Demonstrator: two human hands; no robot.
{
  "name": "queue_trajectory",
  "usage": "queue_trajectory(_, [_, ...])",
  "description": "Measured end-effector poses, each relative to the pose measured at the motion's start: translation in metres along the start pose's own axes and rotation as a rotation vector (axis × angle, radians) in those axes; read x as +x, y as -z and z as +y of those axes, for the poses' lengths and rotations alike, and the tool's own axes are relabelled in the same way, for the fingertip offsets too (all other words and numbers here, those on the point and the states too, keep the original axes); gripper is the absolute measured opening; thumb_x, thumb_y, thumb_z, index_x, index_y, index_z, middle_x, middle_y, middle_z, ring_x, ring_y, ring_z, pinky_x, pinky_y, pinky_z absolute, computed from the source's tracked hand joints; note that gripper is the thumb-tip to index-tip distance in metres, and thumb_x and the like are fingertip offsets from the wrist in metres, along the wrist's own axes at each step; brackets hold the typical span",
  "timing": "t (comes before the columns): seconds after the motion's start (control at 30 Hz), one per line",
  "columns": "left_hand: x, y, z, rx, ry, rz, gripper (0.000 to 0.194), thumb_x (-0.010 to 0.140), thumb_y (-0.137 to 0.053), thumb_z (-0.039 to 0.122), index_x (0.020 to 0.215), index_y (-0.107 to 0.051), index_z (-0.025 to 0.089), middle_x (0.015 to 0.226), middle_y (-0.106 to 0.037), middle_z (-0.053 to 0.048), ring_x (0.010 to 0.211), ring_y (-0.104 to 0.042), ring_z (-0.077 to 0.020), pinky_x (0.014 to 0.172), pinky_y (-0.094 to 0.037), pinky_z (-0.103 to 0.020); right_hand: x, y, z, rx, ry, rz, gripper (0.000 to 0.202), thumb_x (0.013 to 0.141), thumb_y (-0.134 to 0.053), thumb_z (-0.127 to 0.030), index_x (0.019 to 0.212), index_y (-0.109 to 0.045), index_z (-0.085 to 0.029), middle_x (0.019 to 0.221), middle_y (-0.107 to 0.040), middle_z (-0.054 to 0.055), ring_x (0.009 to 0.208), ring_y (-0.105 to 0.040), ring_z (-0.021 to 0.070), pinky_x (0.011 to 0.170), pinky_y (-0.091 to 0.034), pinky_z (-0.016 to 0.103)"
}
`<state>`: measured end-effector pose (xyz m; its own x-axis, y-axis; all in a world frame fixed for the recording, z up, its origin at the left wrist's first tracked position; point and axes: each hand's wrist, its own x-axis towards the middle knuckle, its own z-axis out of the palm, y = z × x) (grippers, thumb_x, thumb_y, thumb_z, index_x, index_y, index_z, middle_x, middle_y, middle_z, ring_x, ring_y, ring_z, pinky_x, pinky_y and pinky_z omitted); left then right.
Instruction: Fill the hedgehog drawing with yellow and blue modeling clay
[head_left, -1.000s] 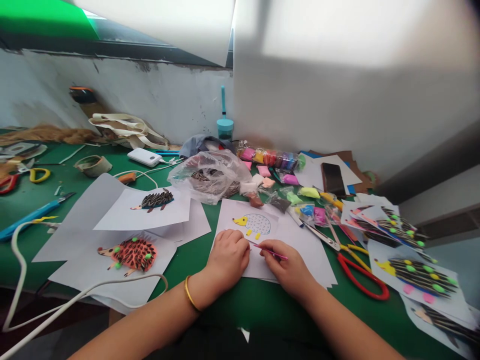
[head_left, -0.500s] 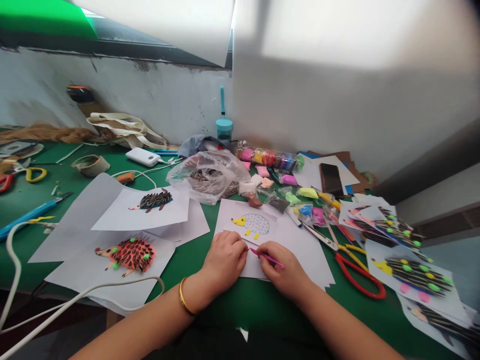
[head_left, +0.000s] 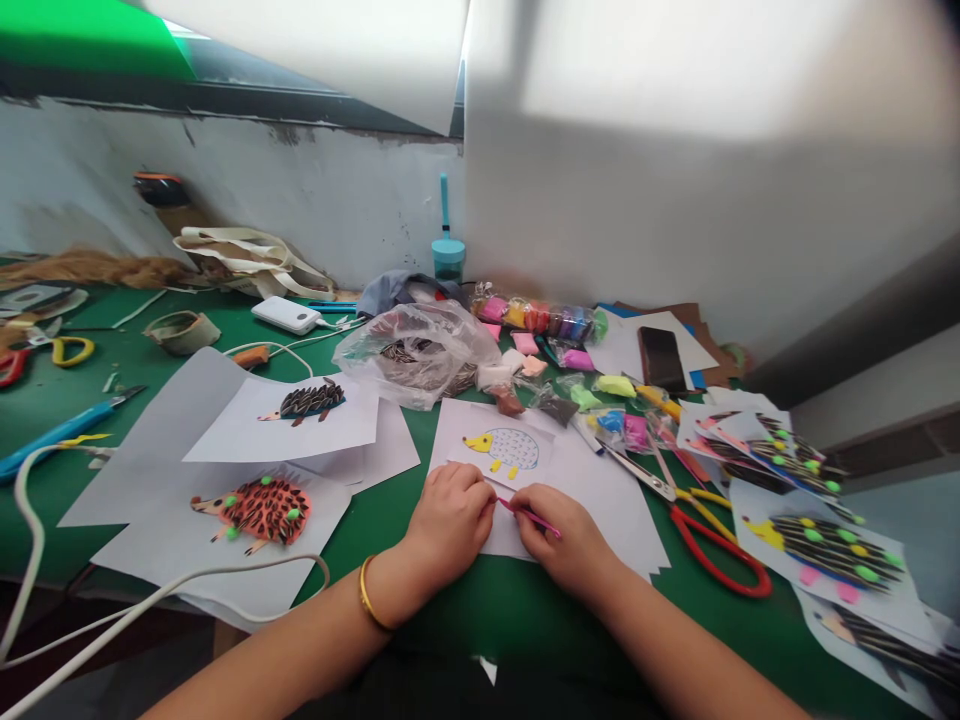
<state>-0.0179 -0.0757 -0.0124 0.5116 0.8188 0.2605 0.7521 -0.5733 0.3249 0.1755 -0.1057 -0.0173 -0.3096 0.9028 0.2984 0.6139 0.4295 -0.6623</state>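
Observation:
A white sheet [head_left: 630, 520] lies in front of me, bearing a hedgehog drawing [head_left: 510, 450] with a yellow face and feet and a blue-outlined, speckled body. Low on the sheet, my right hand [head_left: 559, 530] grips a slim pink pen-like tool [head_left: 540, 520], its tip pointing left. My left hand [head_left: 450, 515], with a gold bangle at the wrist, is closed right beside that tip. Whatever its fingers pinch is too small or hidden to name. The pink tip comes very close to the left fingertips; whether they touch I cannot tell.
Large red-handled scissors [head_left: 720, 550] lie right of the sheet. Behind it are a plastic bag of sunflower seeds [head_left: 420, 350] and several colored clay packets [head_left: 615, 385]. Finished hedgehog pictures [head_left: 832, 550] overlap at right; others [head_left: 262, 510] lie left, near a white cable [head_left: 150, 595].
The pink tool has tilted and shifted slightly in my right hand, its tip a little further left. My left hand stays in nearly the same place.

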Motion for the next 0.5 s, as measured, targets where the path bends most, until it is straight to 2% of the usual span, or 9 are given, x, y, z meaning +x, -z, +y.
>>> queue_trajectory(0.5, [-0.0019, 0.0006, -0.0001, -0.024, -0.024, 0.007, 0.011, 0.089, -0.054, 0.02, 0.085, -0.065, 0.021, 0.093, -0.061, -0.004, 0.093, -0.054, -0.021, 0.088, -0.044, -0.04, 0.0004, -0.001, -0.0005, -0.059, 0.051, -0.025, 0.018, 0.085, -0.047, -0.007, 0.09, -0.055, -0.022, 0.083, -0.064, 0.003, 0.076, -0.06, 0.0183, 0.069, -0.048, 0.031])
